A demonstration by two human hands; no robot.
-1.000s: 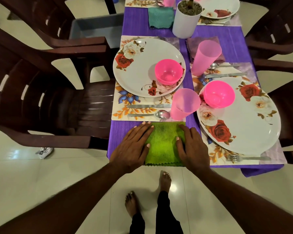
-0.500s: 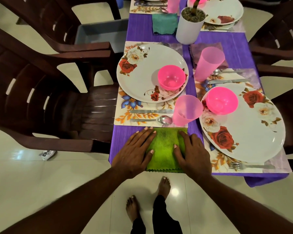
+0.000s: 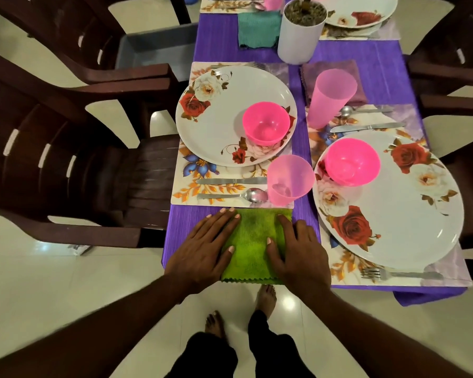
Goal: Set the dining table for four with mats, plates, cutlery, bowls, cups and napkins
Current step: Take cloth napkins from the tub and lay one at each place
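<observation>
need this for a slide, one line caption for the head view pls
Both hands, left hand and right hand, press a green napkin flat at the table edge.

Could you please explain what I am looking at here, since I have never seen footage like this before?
There is no machine. A person wears a camera on the head, looking down, so you see their own arms, feet and the table edge. Both hands lie flat on a green napkin: the left hand on its left side, the right hand on its right. Neither grips anything. Beyond it, on a purple tablecloth, sit floral mats with white plates, pink bowls, pink cups, knives, spoons and a fork. Brown chairs stand alongside.
</observation>
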